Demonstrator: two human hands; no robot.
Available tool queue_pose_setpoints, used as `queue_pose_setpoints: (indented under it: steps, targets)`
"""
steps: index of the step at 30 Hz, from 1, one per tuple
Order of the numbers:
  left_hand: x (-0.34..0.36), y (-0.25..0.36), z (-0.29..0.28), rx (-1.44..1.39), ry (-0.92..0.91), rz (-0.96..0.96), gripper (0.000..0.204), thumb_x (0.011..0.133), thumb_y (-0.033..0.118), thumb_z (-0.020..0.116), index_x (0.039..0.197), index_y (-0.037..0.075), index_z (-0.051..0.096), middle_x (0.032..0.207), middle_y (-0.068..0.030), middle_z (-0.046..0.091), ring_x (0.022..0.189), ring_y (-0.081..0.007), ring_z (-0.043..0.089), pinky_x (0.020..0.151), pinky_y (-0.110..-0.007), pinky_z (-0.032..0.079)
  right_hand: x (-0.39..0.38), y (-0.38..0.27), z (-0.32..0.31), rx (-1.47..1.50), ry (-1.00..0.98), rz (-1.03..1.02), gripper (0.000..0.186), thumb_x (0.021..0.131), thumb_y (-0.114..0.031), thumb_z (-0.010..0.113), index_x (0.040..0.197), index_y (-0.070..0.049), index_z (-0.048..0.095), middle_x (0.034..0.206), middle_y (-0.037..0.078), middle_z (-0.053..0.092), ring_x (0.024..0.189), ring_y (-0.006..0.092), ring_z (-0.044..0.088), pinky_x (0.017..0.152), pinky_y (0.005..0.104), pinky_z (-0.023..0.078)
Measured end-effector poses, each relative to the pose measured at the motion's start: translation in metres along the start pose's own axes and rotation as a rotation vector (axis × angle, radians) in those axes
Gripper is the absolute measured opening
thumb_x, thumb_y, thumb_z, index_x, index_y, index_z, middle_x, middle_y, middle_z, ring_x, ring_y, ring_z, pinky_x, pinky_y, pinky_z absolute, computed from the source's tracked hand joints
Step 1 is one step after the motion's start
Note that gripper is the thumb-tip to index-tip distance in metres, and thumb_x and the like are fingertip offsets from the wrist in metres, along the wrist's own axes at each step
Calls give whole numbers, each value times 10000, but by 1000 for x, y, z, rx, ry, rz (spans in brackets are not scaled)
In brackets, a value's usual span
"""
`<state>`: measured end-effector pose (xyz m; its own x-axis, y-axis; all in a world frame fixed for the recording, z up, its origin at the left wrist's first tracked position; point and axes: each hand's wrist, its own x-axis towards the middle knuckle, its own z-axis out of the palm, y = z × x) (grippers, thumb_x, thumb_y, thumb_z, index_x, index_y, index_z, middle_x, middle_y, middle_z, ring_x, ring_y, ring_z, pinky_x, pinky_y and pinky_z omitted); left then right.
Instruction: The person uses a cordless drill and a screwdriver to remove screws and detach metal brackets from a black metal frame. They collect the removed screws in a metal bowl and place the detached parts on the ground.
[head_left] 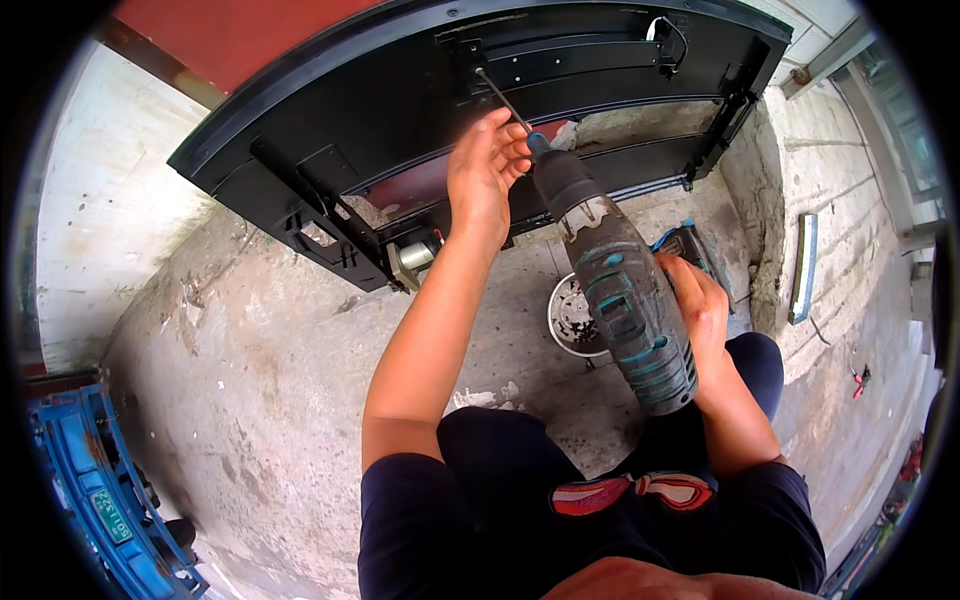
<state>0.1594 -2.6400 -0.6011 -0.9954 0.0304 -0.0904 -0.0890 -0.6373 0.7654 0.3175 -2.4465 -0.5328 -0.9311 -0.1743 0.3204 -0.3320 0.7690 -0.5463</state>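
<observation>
My right hand [697, 305] is wrapped around the handle of a worn black and teal power drill [625, 300], partly hidden behind its body. The drill points up and away, and its long thin bit [506, 103] reaches a bracket on a large black metal panel [400, 110]. Beside the bit and the drill's nose, my left hand [487, 175] is raised with fingers loosely bent and a little apart. Its fingertips come close to the bit; whether they touch it I cannot tell. A silver cylindrical motor [416, 254] sits at the panel's lower edge.
On the concrete floor below the drill stands a round white bowl [574, 318] with small dark pieces inside. A blue vehicle [105, 500] is at lower left. At right, a metal strip [803, 268] lies by the block wall [825, 150], with a red-handled tool [859, 382] farther out.
</observation>
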Motion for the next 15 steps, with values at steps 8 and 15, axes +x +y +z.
queue_pose_setpoints:
  steps: [8,15]
  targets:
    - [-4,4,-2,-8,17,-26,325,967,328,476,1091,43,573,970,-87,645,839,-143,595,728,-277,483,-8,3,-4,57,-40,89,508,872,-438,493,1015,36,602,901,179,650,831,320,645,751,372,492]
    - [-1,14,5,-167,17,-188,344,964,352,486,1075,39,578,925,-61,625,746,-111,542,647,-241,441,-24,21,-24,70,3,-92,398,659,-152,710,993,46,620,868,175,668,729,323,648,658,367,509]
